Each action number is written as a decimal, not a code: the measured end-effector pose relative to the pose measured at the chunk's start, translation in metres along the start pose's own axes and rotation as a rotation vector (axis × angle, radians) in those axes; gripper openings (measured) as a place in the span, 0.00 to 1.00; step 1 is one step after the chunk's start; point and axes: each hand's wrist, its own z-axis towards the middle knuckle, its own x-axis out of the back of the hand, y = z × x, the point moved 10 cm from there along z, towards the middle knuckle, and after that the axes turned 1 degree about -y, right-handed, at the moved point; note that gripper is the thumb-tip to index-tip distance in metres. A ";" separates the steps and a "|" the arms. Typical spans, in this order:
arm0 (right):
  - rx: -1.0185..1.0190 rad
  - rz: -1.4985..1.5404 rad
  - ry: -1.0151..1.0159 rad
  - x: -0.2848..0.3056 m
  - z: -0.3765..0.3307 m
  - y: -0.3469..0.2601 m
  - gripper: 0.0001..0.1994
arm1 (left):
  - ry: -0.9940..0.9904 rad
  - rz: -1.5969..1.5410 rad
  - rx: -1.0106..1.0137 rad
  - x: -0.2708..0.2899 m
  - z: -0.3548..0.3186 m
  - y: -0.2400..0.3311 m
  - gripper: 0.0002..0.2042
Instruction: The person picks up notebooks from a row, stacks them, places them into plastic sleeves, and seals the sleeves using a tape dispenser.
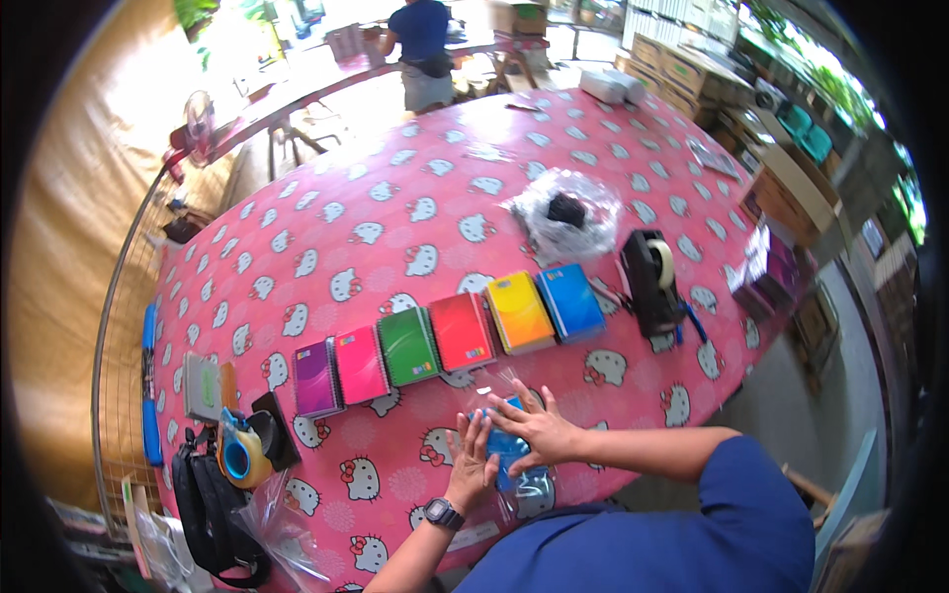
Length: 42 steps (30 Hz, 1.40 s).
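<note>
On the pink table cover lies a blue notebook (506, 453) inside a clear plastic sleeve, close to my body. My right hand (539, 427) rests across its upper part, fingers stretched and spread. Along its left edge my left hand (472, 463) lies with extended fingers, the wrist wearing a dark watch. Both palms partly cover the notebook, and neither hand grips it. Just beyond them runs a row of spiral notebook stacks: purple (316, 379), pink (362, 365), green (407, 346), red (461, 331), yellow (519, 311) and blue (571, 301).
A black tape dispenser (650, 284) stands right of the row, behind it a crumpled clear plastic bag (568, 215). At the left are a black bag (206, 514) and tape rolls (240, 457). Purple notebooks (771, 270) sit at the right edge. A person (423, 44) stands far off.
</note>
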 end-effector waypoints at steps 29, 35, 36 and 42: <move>-0.900 0.760 1.134 0.096 -0.208 0.374 0.24 | -0.093 0.248 0.268 0.012 0.025 0.013 0.35; -0.490 0.890 1.376 0.132 -0.220 0.299 0.16 | -0.079 0.267 0.295 0.019 0.019 0.009 0.35; -0.497 0.877 1.401 0.126 -0.227 0.289 0.15 | -0.082 0.280 0.292 0.018 0.018 0.009 0.34; -0.709 1.732 1.142 0.013 -0.198 0.317 0.17 | -0.064 0.260 0.283 0.017 0.023 0.011 0.35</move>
